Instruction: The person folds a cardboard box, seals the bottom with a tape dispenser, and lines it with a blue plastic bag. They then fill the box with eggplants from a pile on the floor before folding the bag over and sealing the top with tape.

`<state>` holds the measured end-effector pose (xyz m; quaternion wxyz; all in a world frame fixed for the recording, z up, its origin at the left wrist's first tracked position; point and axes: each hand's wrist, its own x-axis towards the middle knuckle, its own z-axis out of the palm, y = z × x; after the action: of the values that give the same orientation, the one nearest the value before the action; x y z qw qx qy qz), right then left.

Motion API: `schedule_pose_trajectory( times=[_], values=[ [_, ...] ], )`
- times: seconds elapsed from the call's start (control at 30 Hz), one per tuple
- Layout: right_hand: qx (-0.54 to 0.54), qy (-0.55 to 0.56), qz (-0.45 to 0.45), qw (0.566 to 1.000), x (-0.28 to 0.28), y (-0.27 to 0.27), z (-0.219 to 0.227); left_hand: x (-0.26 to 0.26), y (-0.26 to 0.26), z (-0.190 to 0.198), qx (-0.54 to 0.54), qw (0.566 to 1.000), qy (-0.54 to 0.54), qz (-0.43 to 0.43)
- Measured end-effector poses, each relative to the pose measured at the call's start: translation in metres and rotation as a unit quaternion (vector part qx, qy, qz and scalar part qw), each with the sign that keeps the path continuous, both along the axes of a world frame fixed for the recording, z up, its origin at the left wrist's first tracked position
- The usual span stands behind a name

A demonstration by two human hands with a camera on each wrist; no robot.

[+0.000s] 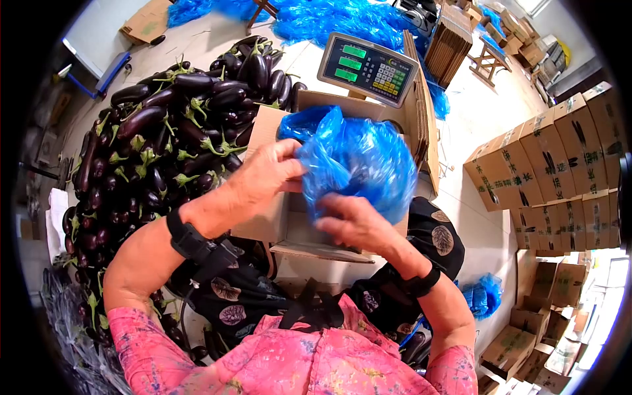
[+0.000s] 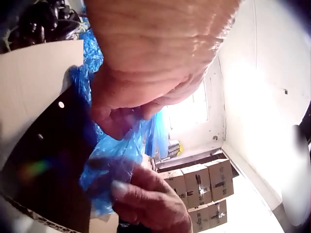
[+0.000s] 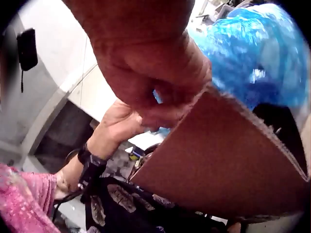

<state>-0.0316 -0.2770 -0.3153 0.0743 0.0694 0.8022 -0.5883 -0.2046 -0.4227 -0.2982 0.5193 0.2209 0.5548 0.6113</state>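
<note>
A thin blue plastic bag [image 1: 378, 164], puffed out and crinkled, sits over an open cardboard box [image 1: 258, 210] in front of the person. At the bag's left side the left hand [image 1: 266, 174] pinches the plastic between thumb and fingers. Lower down, the right hand [image 1: 355, 224] has hold of the bag's near edge, slightly blurred in the head view. From the left wrist, a stretch of blue film [image 2: 114, 150] hangs between the two hands. The right wrist view shows curled right-hand fingers [image 3: 170, 107] beside a box flap [image 3: 218, 160].
A big heap of eggplants [image 1: 178, 131] lies to the left of the box. Behind the box stands a scale display [image 1: 367, 69] with lit green readouts. Stacked printed cartons [image 1: 546, 151] rise on the right, and more blue plastic [image 1: 329, 26] spreads across the floor at the back.
</note>
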Motion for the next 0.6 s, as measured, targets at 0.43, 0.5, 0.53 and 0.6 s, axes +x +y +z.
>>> schedule_pose_trajectory(
  times=[0.43, 0.5, 0.53, 0.6],
  values=[
    [0.226, 0.07, -0.057, 0.97, -0.027, 0.004, 0.015, -0.032, -0.06, 0.017, -0.101, 0.988, 0.113, 0.021],
    [0.35, -0.061, 0.03, 0.934, -0.032, 0.013, -0.017, -0.04, -0.064, 0.017, -0.112, 0.983, 0.136, -0.054],
    [0.414, -0.108, 0.112, 0.897, -0.033, 0.011, -0.028, -0.045, -0.067, 0.02, -0.115, 0.975, 0.154, -0.111],
    [0.462, -0.111, 0.213, 0.854, -0.027, -0.003, -0.034, -0.051, -0.075, 0.023, -0.153, 0.956, 0.181, -0.174]
  ],
)
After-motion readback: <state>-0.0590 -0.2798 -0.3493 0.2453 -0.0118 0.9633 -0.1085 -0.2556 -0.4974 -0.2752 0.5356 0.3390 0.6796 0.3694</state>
